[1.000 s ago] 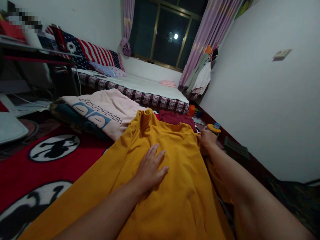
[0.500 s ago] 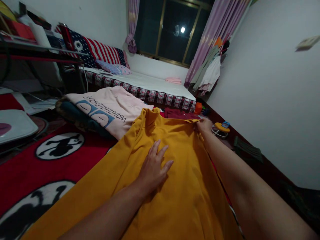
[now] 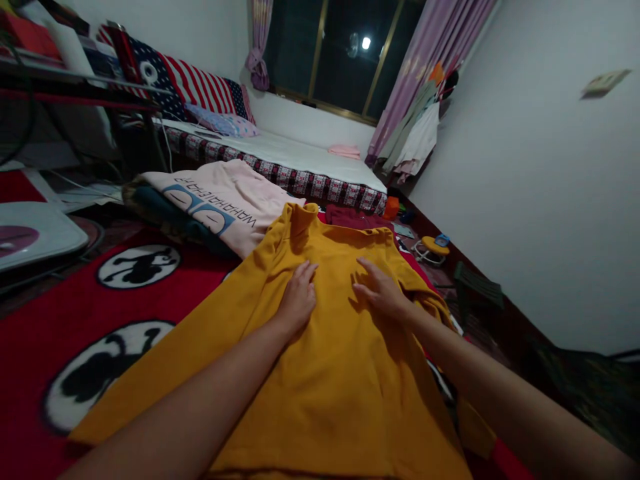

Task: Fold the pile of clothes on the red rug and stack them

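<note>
A mustard-yellow garment (image 3: 325,373) lies spread on the red rug in front of me, its collar pointing away. My left hand (image 3: 299,293) rests flat on its upper chest, fingers together and stretched out. My right hand (image 3: 381,288) lies flat beside it on the cloth, fingers extended toward the left. Neither hand holds anything. The garment's right edge is folded in under my right forearm.
A pink printed sweatshirt (image 3: 225,200) lies on a dark pile beyond the garment. A dark red garment (image 3: 353,217) sits behind the collar. A low mattress (image 3: 300,163) runs along the window wall. The red rug (image 3: 75,320) with black-and-white emblems covers the floor at left. A small yellow object (image 3: 434,245) stands near the right wall.
My right hand let go of the garment's far right shoulder and came back onto the chest, lying flat. The left hand slid slightly up the cloth. The right side is now folded inward.
</note>
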A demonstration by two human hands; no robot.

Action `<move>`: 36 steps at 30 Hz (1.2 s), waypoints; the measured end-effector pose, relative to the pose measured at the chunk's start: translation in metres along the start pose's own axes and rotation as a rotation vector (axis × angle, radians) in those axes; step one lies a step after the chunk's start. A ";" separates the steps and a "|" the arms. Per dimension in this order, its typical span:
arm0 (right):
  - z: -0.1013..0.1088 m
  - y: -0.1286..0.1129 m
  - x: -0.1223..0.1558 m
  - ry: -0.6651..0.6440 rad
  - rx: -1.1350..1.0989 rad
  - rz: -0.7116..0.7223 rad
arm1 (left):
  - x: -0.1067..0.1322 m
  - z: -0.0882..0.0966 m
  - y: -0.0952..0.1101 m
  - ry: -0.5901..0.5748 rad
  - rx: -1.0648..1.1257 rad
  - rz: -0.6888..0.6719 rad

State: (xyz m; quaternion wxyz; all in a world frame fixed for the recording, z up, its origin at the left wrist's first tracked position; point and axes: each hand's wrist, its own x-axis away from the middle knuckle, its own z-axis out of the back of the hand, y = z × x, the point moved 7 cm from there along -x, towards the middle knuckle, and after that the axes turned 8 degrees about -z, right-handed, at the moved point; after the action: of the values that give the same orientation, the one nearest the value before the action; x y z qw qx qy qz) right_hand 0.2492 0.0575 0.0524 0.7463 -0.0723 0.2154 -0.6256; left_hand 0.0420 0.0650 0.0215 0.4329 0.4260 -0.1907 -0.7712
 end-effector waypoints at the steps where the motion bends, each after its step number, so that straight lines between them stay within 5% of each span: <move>1: -0.006 -0.003 0.018 -0.047 0.027 0.040 | 0.000 -0.001 0.001 -0.017 -0.009 -0.005; 6: -0.012 0.028 0.075 -0.065 0.319 -0.042 | 0.002 0.000 0.006 -0.143 -0.165 -0.020; 11: 0.002 0.059 0.108 -0.078 0.430 -0.210 | 0.018 0.016 -0.007 -0.462 -0.469 -0.055; 16: 0.010 0.053 0.140 -0.130 0.408 -0.283 | 0.047 0.052 -0.019 -0.707 -0.601 -0.145; 21: 0.031 0.032 0.175 -0.111 0.201 -0.173 | 0.090 0.095 -0.008 -0.870 -0.495 -0.259; 28: 0.056 0.000 0.241 -0.297 -0.090 -0.076 | 0.148 0.164 0.019 -0.853 -0.288 -0.288; 36: 0.040 -0.009 0.254 -0.370 -0.034 -0.077 | 0.143 0.174 -0.012 -0.755 -0.361 -0.094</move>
State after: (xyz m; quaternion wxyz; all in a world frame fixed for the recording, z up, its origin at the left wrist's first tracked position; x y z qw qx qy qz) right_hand 0.2889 -0.1958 0.0334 0.7472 -0.2069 0.0818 -0.6262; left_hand -0.1448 -0.0603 0.0420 0.3646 0.0391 -0.1780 -0.9132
